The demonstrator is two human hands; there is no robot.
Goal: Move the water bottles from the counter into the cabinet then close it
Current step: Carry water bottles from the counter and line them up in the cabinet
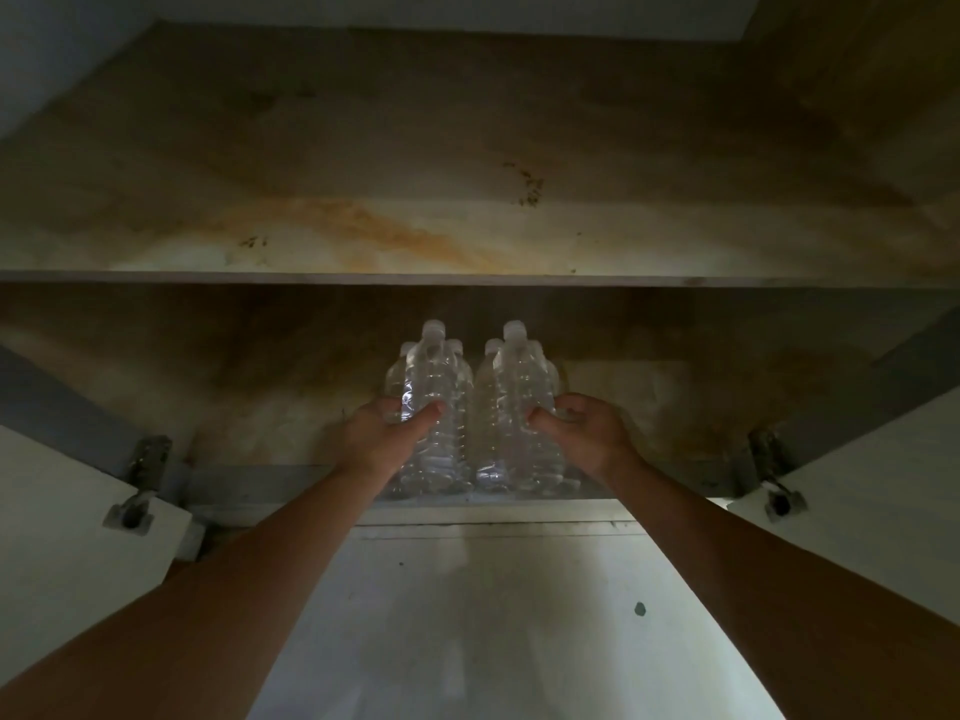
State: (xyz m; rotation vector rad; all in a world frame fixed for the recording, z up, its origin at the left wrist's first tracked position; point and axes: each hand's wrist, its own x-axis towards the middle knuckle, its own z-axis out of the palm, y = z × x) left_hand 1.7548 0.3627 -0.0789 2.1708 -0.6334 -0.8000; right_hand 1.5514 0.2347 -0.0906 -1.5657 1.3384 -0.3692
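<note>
Two bare forearms come up from below, the left forearm [208,589] and the right forearm [779,563], both stretched towards the open cabinet [675,407] overhead. The left hand [387,433] grips the left front bottle [441,387], thumb laid across its face and the fingers [389,405] curled round its outer side. The right hand [587,433] holds the right front bottle [519,376] the same way, thumb on the front and the fingers [569,405] clamped round the far side. Both are clear plastic water bottles with pale caps, upright, side by side and touching or nearly so, their bases on the bottom shelf [467,506] just inside its front edge. More of the same bottles [395,376] stand close behind them, mostly hidden, only caps and shoulders showing; I cannot tell how many. Above them runs the upper shelf [467,278], its underside blotched with orange-brown stains and a few dark specks. The left door [52,511] and the right door [883,485] are swung wide open, each on a metal hinge, the left hinge [148,459] and the right hinge [769,459]. Below the bottom shelf is a pale panel [467,641] with a small dark spot [640,609]. The light is dim.
</note>
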